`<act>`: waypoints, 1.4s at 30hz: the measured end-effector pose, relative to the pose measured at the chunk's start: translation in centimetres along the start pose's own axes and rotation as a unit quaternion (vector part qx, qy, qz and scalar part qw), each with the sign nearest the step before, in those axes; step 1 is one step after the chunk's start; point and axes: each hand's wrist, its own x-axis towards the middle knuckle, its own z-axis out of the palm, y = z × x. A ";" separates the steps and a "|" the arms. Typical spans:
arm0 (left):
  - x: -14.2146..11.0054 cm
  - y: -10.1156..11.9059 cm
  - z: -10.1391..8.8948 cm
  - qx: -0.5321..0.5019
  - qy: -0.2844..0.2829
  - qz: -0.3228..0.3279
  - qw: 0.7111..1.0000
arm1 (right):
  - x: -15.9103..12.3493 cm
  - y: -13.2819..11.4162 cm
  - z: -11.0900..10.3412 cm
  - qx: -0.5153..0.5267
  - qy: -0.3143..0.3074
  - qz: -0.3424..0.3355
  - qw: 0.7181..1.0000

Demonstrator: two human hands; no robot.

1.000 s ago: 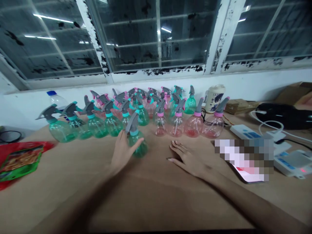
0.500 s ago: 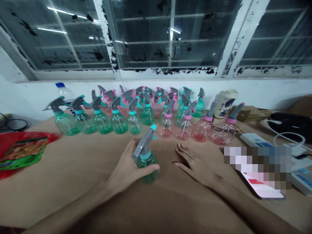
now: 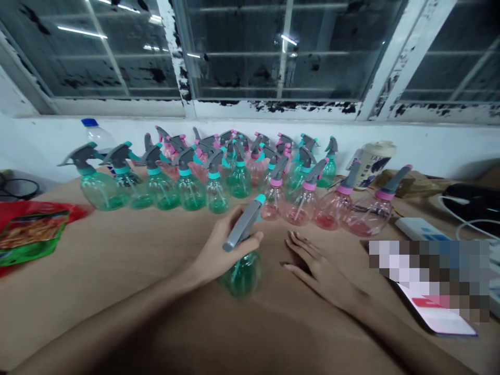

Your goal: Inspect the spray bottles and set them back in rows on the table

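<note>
A green spray bottle point(image 3: 242, 273) with a grey trigger head and turquoise nozzle stands upright at the middle of the brown table point(image 3: 148, 323). My left hand point(image 3: 224, 245) is wrapped round its neck, the thumb in front and the other fingers partly hidden behind. Flat on the table to the right of that bottle, my right hand point(image 3: 318, 268) lies with its fingers stretched out, touching no bottle. Beyond my hands runs a front row of green spray bottles point(image 3: 191, 192) on the left and pink spray bottles point(image 3: 300, 208) on the right.
More spray bottles crowd behind the front row, against the white wall point(image 3: 47, 151). On the right are a phone point(image 3: 449, 325), a white power strip point(image 3: 417, 229) and a printed cup point(image 3: 375, 161). A red and green snack bag point(image 3: 35, 234) lies at the left.
My left hand has shifted up from the green bottle's body to its neck. The camera view has moved slightly. My right hand stays flat on the table.
</note>
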 end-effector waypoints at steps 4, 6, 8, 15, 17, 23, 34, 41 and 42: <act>1.0 -0.5 1.1 0.006 0.027 0.027 0.999 | 0.0 0.2 0.2 0.005 0.012 -0.004 1.000; 1.7 -0.7 1.5 0.005 0.028 0.039 0.999 | -0.1 0.2 0.2 0.005 0.016 -0.005 1.000; 2.5 -0.8 1.8 0.002 0.029 0.060 0.998 | -0.1 0.2 0.2 0.005 0.011 -0.004 1.000; 3.6 -1.6 2.2 -0.007 0.014 0.100 0.995 | -0.1 0.0 0.1 -0.002 0.001 0.003 1.000; 3.6 -1.5 2.2 -0.003 0.026 0.101 0.995 | -0.2 0.1 0.2 -0.003 0.002 0.001 1.000; 3.4 -0.6 2.2 0.007 0.037 0.076 0.996 | -0.5 0.4 0.5 -0.001 0.002 0.002 1.000; 3.2 -1.3 2.3 0.012 0.050 0.057 0.997 | -0.5 0.3 0.3 0.003 -0.010 0.007 1.000; 2.9 -1.7 2.5 0.009 0.044 0.054 0.998 | -0.6 0.4 0.5 -0.007 -0.013 0.010 1.000; 2.9 -1.7 2.5 0.008 0.039 0.052 0.998 | -0.6 0.4 0.5 -0.007 -0.015 0.011 1.000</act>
